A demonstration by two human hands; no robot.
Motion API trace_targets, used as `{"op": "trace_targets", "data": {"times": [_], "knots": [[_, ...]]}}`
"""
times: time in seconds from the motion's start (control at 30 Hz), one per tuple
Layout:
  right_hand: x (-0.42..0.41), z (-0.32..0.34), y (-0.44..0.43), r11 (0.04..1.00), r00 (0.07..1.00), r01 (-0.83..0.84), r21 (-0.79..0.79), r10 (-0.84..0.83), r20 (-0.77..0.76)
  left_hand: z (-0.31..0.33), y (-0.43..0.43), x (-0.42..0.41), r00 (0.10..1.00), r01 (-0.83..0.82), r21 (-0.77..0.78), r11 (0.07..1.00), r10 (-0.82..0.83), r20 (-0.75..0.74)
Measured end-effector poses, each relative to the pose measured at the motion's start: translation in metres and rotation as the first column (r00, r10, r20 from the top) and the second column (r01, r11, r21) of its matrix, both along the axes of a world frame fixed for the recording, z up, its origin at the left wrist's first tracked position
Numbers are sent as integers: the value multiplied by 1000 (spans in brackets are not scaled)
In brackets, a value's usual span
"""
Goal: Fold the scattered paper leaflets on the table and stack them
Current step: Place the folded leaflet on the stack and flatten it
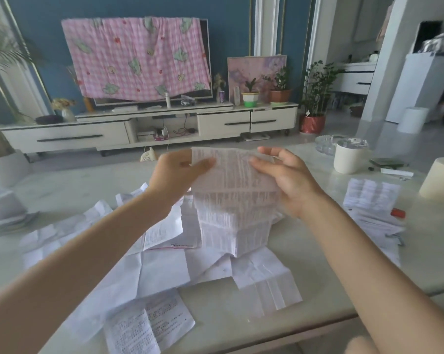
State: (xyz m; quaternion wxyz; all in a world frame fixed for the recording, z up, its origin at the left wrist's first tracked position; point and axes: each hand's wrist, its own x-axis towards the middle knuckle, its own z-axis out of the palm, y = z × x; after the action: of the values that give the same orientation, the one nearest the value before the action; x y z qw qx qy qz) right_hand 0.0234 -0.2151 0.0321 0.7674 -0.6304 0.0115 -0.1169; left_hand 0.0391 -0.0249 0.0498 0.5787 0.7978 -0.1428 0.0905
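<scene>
Both hands hold one long printed leaflet [237, 180] up above the table [75, 190], its upper part raised toward the camera and its creased lower panels hanging down in a zigzag toward the pile below. The left hand [180, 172] pinches the upper left edge – thumb on the printed face, the other fingers curled out of sight behind the sheet. The right hand [289, 180] holds the right edge, with the thumb lying on the front of the paper and the fingers fairly straight and a little spread behind and past it. The print is blurred and cannot be read.

Under the held sheet, the loose leaflets [164, 272] lie unfolded and overlapping across the middle of the table, some blank side up. One printed sheet [149, 325] lies near the front edge. A few more papers [371, 195] lie well apart on the right side, with a small red object [397, 213] resting on them.

Farther right stand a white cup [349, 157], a glass dish [326, 145] just behind it and a cream cylinder [440, 180] at the picture's edge. Beyond the table, a television draped with a pink checked cloth [139, 57] stands on a long white cabinet [62, 136], with potted plants [315, 98] to its right.
</scene>
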Motion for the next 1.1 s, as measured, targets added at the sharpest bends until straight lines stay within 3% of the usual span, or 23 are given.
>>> {"op": "trace_targets", "data": {"times": [0.1,0.2,0.37,0.43,0.5,0.63,0.8,0.9,1.1], "knots": [[-6,18,-2,995,998,9,-98,-3,65,9,4,-5,967,-123,72,990,103,234],[-11,38,-3,978,995,-21,-208,41,94,25,17,-13,949,20,101,995,-51,312],[-18,67,9,914,977,98,-393,-12,215,41,27,-23,956,92,60,994,-105,273],[-20,72,15,900,959,177,-398,-67,274,43,27,-21,960,54,-17,998,-47,275],[-24,76,20,935,964,150,-322,-66,258,46,30,-23,969,115,-104,988,-89,229],[-26,74,25,968,979,80,-238,-32,199,42,34,-35,924,381,14,924,-382,24],[-25,69,24,970,966,195,-148,-164,202,22,37,-46,874,470,163,868,-431,-224],[-26,68,20,969,965,185,-162,-148,219,15,34,-53,894,446,272,853,-412,-176],[-26,78,9,940,957,195,-280,-120,263,24,50,-36,884,457,3,890,-453,-117]]}}
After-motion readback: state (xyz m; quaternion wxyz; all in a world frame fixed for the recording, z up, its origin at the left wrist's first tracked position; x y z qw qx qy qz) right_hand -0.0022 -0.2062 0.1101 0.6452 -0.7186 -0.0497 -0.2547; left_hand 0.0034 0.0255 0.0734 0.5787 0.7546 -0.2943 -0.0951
